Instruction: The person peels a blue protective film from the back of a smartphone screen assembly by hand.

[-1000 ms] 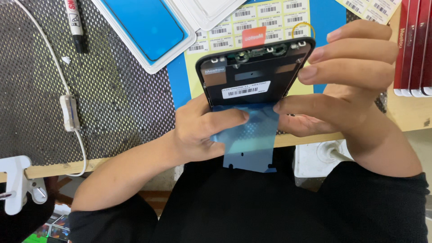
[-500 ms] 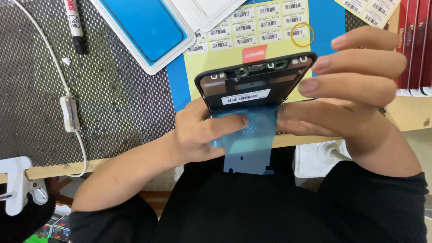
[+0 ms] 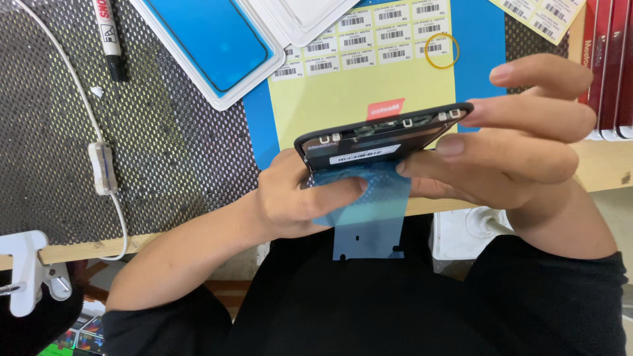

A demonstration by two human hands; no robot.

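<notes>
**Layout of the work area**

The phone frame (image 3: 382,138) is held above the near edge of the table (image 3: 171,158), tilted, between both hands. The left hand (image 3: 297,198) lies below it on the left; the right hand (image 3: 521,145) lies on its right. An adhesive film sheet (image 3: 369,217) hangs from the frame toward the person, under the left thumb. Behind the frame, a label sheet (image 3: 356,86) lies flat on the table. Left of that sheet lies a tray (image 3: 211,46). Farther left lies a marker pen (image 3: 109,36), with a cable (image 3: 99,165) running beside it down to the table edge. A clamp (image 3: 26,270) sits at the near left corner.
</notes>
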